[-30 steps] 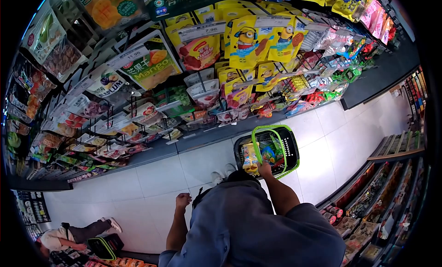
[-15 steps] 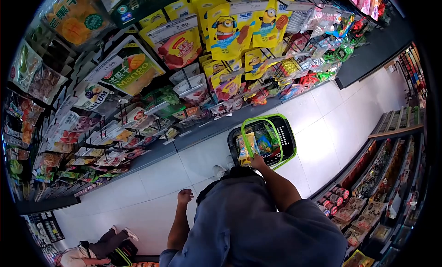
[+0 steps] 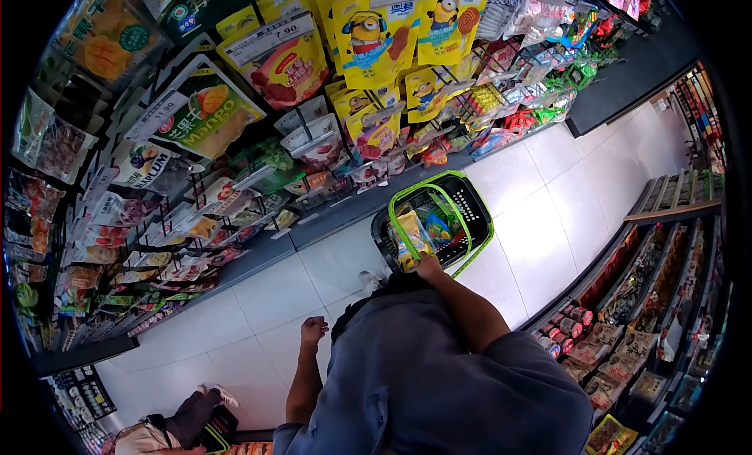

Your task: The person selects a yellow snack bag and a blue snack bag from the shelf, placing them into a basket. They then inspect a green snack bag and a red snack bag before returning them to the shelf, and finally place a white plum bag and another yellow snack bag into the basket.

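Observation:
My right hand point(image 3: 428, 268) is closed at the near side of a black shopping basket point(image 3: 475, 210), where its green handle point(image 3: 397, 220) comes down; my fingers are partly hidden. Inside the basket lie a yellow snack bag point(image 3: 413, 234) and some blue and green packages point(image 3: 443, 228). My left hand point(image 3: 314, 329) hangs out to the left of my body above the floor. Its fingers are curled, and I see nothing in them.
A snack rack point(image 3: 376, 190) with hanging bags, among them yellow pouches point(image 3: 373, 39) and a dried mango bag point(image 3: 205, 106), runs along the left and ahead. Shelves with packets point(image 3: 619, 353) stand on the right. Another person point(image 3: 149, 438) with a basket is at the lower left.
The rack and the basket have shifted a little left and up in the view. My right hand has stayed at the basket, and my left hand remains curled at my side.

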A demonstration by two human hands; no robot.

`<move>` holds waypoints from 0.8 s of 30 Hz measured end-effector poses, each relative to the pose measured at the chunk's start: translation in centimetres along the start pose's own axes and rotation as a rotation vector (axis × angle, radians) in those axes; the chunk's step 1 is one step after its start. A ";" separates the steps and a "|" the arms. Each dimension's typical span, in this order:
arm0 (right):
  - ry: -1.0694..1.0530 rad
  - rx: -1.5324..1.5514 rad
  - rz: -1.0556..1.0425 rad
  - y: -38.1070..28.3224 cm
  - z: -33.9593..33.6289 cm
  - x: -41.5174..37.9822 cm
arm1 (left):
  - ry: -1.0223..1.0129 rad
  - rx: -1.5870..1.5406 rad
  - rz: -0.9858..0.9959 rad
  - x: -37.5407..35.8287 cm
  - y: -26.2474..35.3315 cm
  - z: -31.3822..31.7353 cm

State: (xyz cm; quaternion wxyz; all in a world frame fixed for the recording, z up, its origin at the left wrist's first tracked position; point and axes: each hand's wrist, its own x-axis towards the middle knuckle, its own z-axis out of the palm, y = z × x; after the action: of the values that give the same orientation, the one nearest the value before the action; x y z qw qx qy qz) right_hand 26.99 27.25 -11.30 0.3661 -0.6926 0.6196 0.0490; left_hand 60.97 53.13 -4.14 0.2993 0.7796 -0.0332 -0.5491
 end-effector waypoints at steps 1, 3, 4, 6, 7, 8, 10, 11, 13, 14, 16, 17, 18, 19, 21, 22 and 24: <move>-0.002 0.000 0.002 -0.2 -0.2 0.1 | -0.002 -0.001 -0.007 0.0 -0.1 0.0; -0.086 -0.018 0.018 -0.5 -0.4 0.4 | 0.001 -0.004 -0.017 -0.1 -0.4 0.1; -0.089 -0.019 0.016 -0.7 -0.1 0.4 | 0.006 -0.007 -0.026 -0.1 -0.5 0.1; -0.096 -0.054 0.030 -0.8 0.6 0.7 | 0.018 -0.002 -0.023 -0.3 -0.8 0.0; -0.101 -0.054 0.027 -0.7 1.1 0.8 | 0.027 0.006 -0.015 -0.5 -0.7 -0.1; -0.083 -0.059 0.033 -0.5 1.5 1.0 | 0.032 0.004 -0.017 -0.6 -0.6 -0.1; -0.072 -0.066 0.034 0.3 2.8 1.5 | 0.014 0.032 -0.007 -0.6 -1.0 -0.6; -0.075 -0.092 0.021 1.0 3.5 1.9 | 0.019 0.030 -0.012 -0.7 -1.2 -0.7; -0.081 -0.116 0.006 0.7 3.3 1.7 | 0.022 0.008 -0.002 -1.0 -1.3 -0.9; -0.096 -0.103 0.020 0.7 3.0 1.7 | 0.024 0.008 -0.004 -1.2 -1.3 -1.0; -0.112 -0.089 0.034 0.3 2.5 1.6 | 0.044 -0.004 -0.036 -1.4 -1.5 -0.9; -0.103 -0.075 0.045 -0.1 2.3 1.6 | 0.046 -0.004 -0.036 -1.5 -1.6 -0.8; -0.093 -0.061 0.056 -0.2 2.4 1.9 | 0.045 -0.009 -0.039 -1.6 -1.8 -0.7; -0.093 -0.060 0.054 -0.2 2.6 2.1 | 0.044 -0.013 -0.042 -1.7 -2.0 -0.6; -0.023 -0.030 -0.020 -0.4 2.6 2.1 | 0.052 -0.002 -0.053 -1.5 -2.2 -0.6; -0.023 -0.029 -0.019 -0.7 2.4 2.1 | 0.041 -0.009 -0.056 -1.4 -2.3 -0.5; -0.058 0.107 0.099 -1.1 2.6 2.2 | 0.032 -0.016 -0.060 -1.2 -2.4 -0.4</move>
State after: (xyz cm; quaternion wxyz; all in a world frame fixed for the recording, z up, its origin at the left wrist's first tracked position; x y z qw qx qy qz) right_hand 29.50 26.85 -13.85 0.4173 -0.6391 0.6438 0.0538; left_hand 60.20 55.73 -4.20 0.2896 0.7864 -0.0007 -0.5456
